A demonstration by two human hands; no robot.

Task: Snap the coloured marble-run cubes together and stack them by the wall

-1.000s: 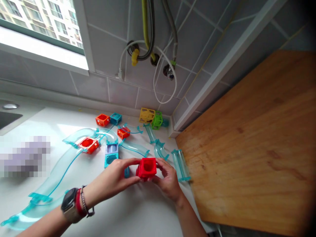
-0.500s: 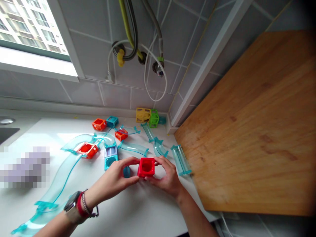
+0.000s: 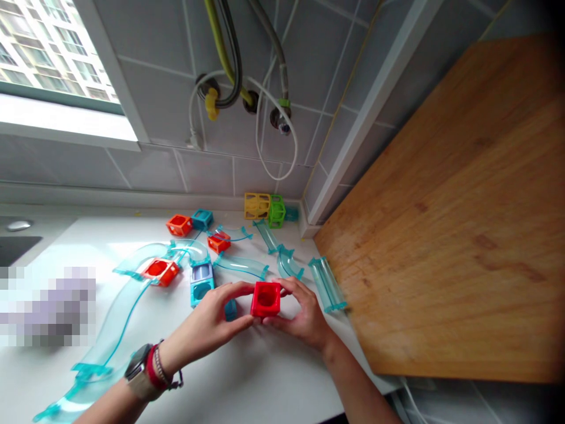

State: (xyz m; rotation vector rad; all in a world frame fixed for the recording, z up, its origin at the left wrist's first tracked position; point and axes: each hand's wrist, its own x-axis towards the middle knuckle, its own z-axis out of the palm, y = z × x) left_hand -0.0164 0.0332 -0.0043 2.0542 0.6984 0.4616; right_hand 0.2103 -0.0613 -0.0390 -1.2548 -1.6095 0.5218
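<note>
Barely anything has shifted: your left hand (image 3: 212, 327) and right hand (image 3: 304, 318) still pinch the red cube (image 3: 265, 299) from both sides, opening upward, steadying it low over the bench (image 3: 265, 377) beside a clear track piece (image 3: 326, 284).

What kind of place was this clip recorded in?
Most likely a home kitchen: a white countertop with a sink corner at the left, a grey tiled wall carrying hoses, and a window facing apartment blocks. The left hand and right hand hold a red cube.
</note>
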